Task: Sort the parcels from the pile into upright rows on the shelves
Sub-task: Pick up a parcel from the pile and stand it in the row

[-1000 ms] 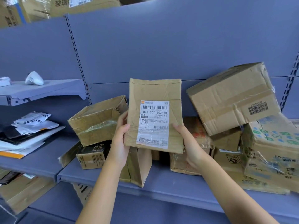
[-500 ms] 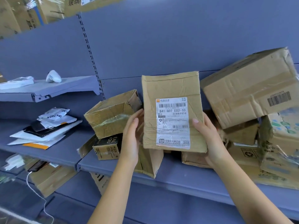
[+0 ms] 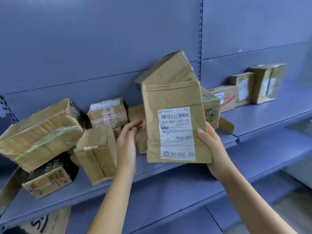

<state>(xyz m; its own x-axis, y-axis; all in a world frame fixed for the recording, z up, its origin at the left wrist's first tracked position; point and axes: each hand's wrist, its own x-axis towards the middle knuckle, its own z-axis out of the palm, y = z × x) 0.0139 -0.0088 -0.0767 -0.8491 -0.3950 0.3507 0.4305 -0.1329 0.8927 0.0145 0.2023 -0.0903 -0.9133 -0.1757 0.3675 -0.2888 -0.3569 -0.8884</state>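
A flat brown parcel point(image 3: 173, 98) with a white barcode label stands upright in the air in front of the shelf point(image 3: 168, 191). My right hand point(image 3: 214, 149) grips its lower right edge, thumb across the front. Just left of the parcel, my left hand point(image 3: 128, 139) hovers with relaxed fingers and holds nothing. The pile lies on the shelf to the left: a large crushed box point(image 3: 38, 132), a black-topped box point(image 3: 50, 176), a small upright box point(image 3: 96, 152) and a taped box point(image 3: 108, 114). A tilted large box point(image 3: 170, 71) leans behind the held parcel.
At the far right, three parcels point(image 3: 243, 88) stand in a row on the neighbouring shelf point(image 3: 270, 119). A slotted upright post point(image 3: 200, 39) divides the two bays. A green-printed box point(image 3: 211, 105) sits behind the held parcel. Lower shelves run below.
My left hand has let go of the labelled parcel; my right hand alone holds it now. The view has swung right, bringing the row of standing parcels into sight.
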